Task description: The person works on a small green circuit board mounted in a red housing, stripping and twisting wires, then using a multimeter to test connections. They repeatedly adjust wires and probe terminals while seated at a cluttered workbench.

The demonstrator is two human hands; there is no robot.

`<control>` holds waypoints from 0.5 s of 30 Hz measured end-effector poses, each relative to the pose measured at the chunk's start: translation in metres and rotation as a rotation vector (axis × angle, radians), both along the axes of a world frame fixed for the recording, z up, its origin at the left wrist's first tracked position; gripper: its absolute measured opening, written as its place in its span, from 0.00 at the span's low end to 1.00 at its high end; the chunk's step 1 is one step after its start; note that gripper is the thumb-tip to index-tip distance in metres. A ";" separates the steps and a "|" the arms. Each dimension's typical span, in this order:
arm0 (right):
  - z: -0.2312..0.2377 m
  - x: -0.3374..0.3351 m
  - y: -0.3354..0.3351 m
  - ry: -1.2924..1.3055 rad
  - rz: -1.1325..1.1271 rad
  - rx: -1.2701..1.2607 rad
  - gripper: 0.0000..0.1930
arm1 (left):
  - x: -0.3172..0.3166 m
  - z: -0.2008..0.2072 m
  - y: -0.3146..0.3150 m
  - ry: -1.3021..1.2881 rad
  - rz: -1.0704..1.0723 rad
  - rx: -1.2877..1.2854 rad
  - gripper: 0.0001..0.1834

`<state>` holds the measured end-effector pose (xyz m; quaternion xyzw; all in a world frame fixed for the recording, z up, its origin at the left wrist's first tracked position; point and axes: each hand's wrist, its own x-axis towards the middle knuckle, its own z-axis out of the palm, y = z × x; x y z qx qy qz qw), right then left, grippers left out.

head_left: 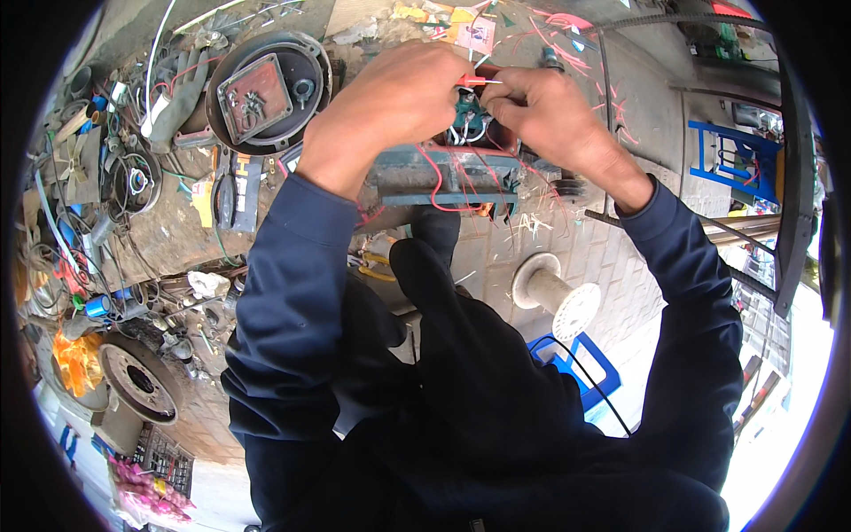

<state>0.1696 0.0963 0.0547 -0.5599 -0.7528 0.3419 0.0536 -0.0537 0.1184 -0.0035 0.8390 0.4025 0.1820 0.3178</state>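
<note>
My left hand reaches over a green metal machine, probably a motor, with its fingers closed on a slim red piece that ends in a thin pale tip. Close beside that tip, my right hand is closed in a pinch; what lies between its fingers is too small to make out. Under both hands is an open reddish box with green and white wires inside. The machine's dark green body shows below the box, and a red wire loops down across it.
Left of my hands, a round dark metal cover holds a square lid with small hardware. Pliers, gloves, wires and parts clutter the left side. A white spool and blue stool stand on the paving; a metal frame rises at right.
</note>
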 end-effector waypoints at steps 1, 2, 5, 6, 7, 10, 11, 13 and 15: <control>0.000 0.001 0.001 -0.052 0.141 0.174 0.07 | -0.001 0.000 -0.001 -0.025 -0.003 0.001 0.11; 0.001 0.002 0.002 -0.106 0.281 0.348 0.07 | -0.002 0.000 -0.002 -0.049 -0.006 0.001 0.11; 0.000 0.006 0.009 -0.124 0.452 0.482 0.11 | -0.001 0.002 -0.006 -0.078 0.006 0.025 0.10; -0.001 0.007 0.013 -0.100 0.459 0.485 0.10 | 0.000 0.003 -0.007 -0.111 0.022 0.053 0.10; -0.001 0.008 0.016 -0.076 0.466 0.490 0.09 | 0.001 0.004 -0.008 -0.143 0.038 0.083 0.09; 0.001 0.011 0.024 -0.090 0.433 0.433 0.13 | -0.001 0.013 -0.007 -0.054 -0.013 -0.049 0.14; 0.001 0.010 0.027 -0.111 0.425 0.440 0.14 | -0.001 0.016 -0.008 -0.056 -0.001 -0.040 0.15; 0.002 0.005 0.032 -0.096 0.395 0.435 0.15 | 0.001 0.021 -0.013 -0.037 0.027 -0.041 0.18; 0.003 -0.002 0.036 -0.134 0.370 0.391 0.17 | 0.006 0.025 -0.013 0.028 0.052 -0.105 0.20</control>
